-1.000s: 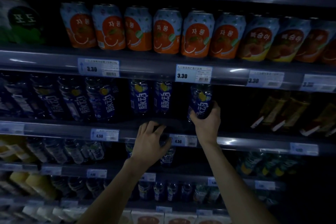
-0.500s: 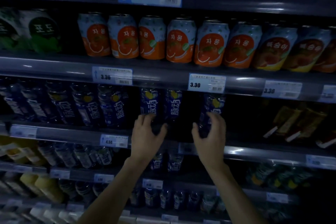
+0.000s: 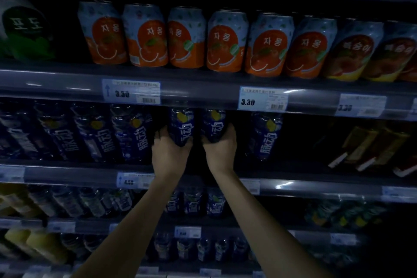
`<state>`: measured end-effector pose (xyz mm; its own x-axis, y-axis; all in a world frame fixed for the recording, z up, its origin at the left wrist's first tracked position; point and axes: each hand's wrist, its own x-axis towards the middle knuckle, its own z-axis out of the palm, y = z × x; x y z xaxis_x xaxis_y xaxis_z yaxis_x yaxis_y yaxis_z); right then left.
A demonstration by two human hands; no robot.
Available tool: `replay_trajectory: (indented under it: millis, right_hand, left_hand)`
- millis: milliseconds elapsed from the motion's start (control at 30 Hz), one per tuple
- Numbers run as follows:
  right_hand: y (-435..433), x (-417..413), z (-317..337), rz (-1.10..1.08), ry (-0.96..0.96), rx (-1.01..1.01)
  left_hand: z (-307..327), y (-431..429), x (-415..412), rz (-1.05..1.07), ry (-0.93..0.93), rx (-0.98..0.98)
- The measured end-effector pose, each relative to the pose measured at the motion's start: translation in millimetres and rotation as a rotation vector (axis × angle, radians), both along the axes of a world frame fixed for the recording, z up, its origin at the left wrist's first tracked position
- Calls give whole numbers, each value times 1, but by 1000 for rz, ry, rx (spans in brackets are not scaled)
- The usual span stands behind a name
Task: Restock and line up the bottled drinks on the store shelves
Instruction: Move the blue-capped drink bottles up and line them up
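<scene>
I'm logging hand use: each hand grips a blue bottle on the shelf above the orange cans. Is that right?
Not quite. The left hand grips the left bottle and the right hand the right bottle, but that shelf lies below the orange cans, not above; the head view shows it.

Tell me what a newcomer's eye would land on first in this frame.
At centre frame, on the dark metal shelf, the left hand grips a dark blue plastic bottle, and the right hand grips the neighbouring blue bottle. Above them, a row of orange-and-pale-blue drink cans is the brightest thing in the dim light.
</scene>
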<state>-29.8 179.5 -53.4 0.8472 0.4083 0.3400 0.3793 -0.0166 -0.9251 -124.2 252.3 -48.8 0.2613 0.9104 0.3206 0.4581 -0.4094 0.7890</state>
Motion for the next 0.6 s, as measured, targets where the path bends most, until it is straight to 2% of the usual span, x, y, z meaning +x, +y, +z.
replay_trajectory:
  millis: [133,333,600]
  right_hand:
    - [3,1,-3,-38,61,33]
    - [-2,-2,0,-81,52,9]
    - [-18,-9,0,-112,26,-30]
  left_hand:
    - [-4,7,2,-25,-122,-89]
    - [-5,13,-2,-15,-89,-93]
    - [-5,-6,-7,-81,-150,-115]
